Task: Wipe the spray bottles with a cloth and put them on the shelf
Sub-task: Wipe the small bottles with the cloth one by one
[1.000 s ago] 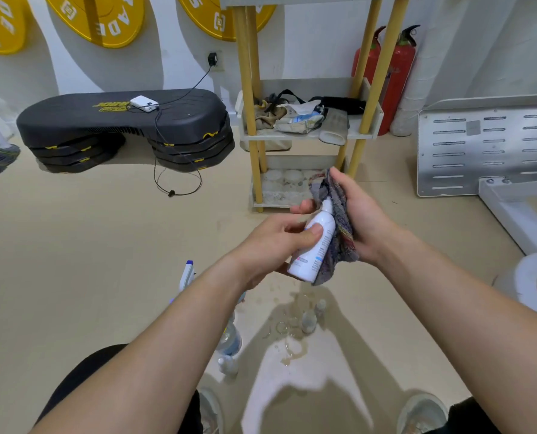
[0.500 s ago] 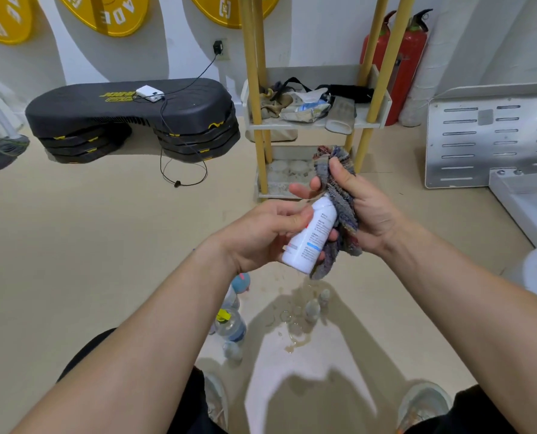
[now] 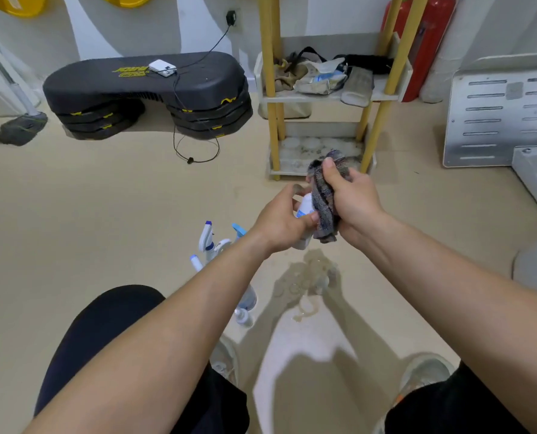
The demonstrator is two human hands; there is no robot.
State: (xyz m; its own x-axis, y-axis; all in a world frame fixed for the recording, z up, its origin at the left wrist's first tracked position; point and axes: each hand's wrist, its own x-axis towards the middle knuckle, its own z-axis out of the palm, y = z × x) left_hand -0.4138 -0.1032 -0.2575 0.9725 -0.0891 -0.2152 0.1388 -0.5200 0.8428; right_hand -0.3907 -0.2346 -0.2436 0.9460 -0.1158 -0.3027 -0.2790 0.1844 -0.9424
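Observation:
My left hand (image 3: 282,222) grips a small white spray bottle (image 3: 304,208) in mid-air in front of me. My right hand (image 3: 350,200) holds a grey striped cloth (image 3: 325,195) wrapped over the bottle's upper part, which hides its top. Several more spray bottles (image 3: 210,242) with blue and white heads stand on the floor below my left forearm, partly hidden by it. The shelf (image 3: 323,97) with yellow posts stands just beyond my hands; its bottom tier (image 3: 298,151) is stained and holds no bottles.
The shelf's middle tier holds rags, bags and a brush. A wet patch (image 3: 307,277) marks the floor under my hands. A black step platform (image 3: 148,92) with a charger lies left, a mop (image 3: 19,126) far left, red extinguishers (image 3: 417,42) and a metal panel (image 3: 499,114) right.
The cloth in my right hand has slid down over the bottle, covering more of it. My left hand has turned the bottle more upright. The view has tilted down, showing more floor bottles.

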